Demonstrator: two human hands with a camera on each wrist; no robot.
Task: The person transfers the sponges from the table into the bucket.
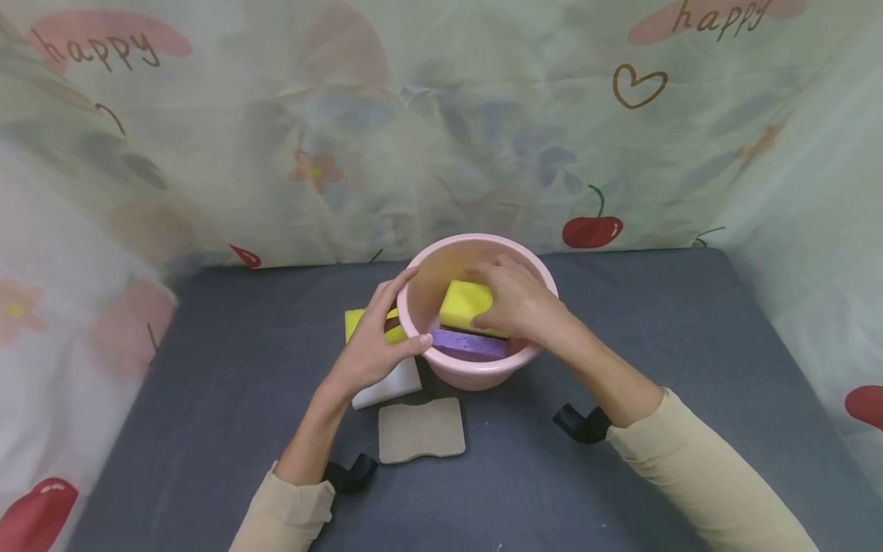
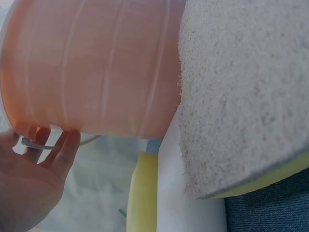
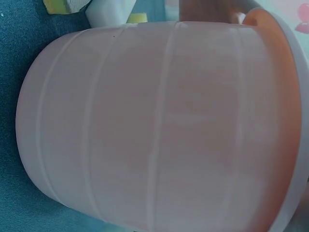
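Note:
A pink bucket (image 1: 476,377) stands near the back of the table. My left hand (image 1: 369,349) grips its left side, thumb at the rim and fingers along the outer wall; in the left wrist view the fingers are by a thin handle (image 2: 36,145). Inside the bucket, my right hand (image 1: 519,300) holds a yellow sponge (image 1: 464,303) between thumb and fingers. A purple sponge (image 1: 467,345) lies in the bucket, in front of the yellow one. The right wrist view shows mostly the bucket's wall (image 3: 159,125), which hides the right hand's fingers.
Left of the bucket lie another yellow sponge (image 1: 353,320), partly behind the left hand, and a white block (image 1: 389,386). A grey-faced sponge (image 1: 422,431) with a yellow underside lies in front. A patterned curtain (image 1: 414,153) rises behind the dark table (image 1: 655,322).

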